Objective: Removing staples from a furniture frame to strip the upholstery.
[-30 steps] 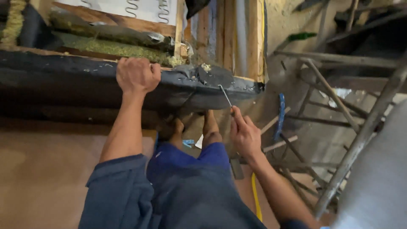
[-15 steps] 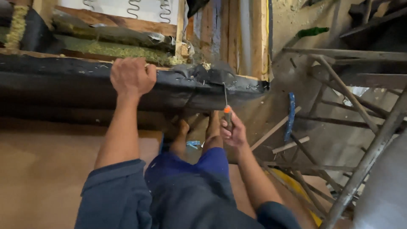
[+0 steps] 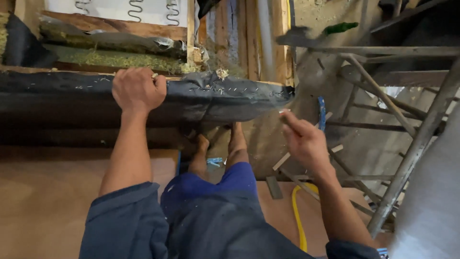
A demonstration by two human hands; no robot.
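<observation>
Black fabric [image 3: 225, 96], stapled along the top edge of an upturned wooden furniture frame [image 3: 191, 33], lies folded over the rail directly in front of the person; a row of staples [image 3: 215, 89] shows along its upper fold, right of the left hand [image 3: 138, 90]; that hand is clenched over the fabric-covered rail, gripping it from above, in much the same place as half a second earlier. The right hand [image 3: 306, 141], which then held an orange-handled tool with its metal tip against the fabric near the staples, is now drawn away to the right of the fabric's end, blurred by motion; whether it holds the tool cannot be told, since no handle or shaft shows; the prying contact with the fabric is thus broken. Below the fabric: the person's bare feet [image 3: 218, 144]; right of the fabric's end: a metal chair frame [image 3: 383, 115]; below that, a yellow hose [image 3: 297, 216] on the floor.
</observation>
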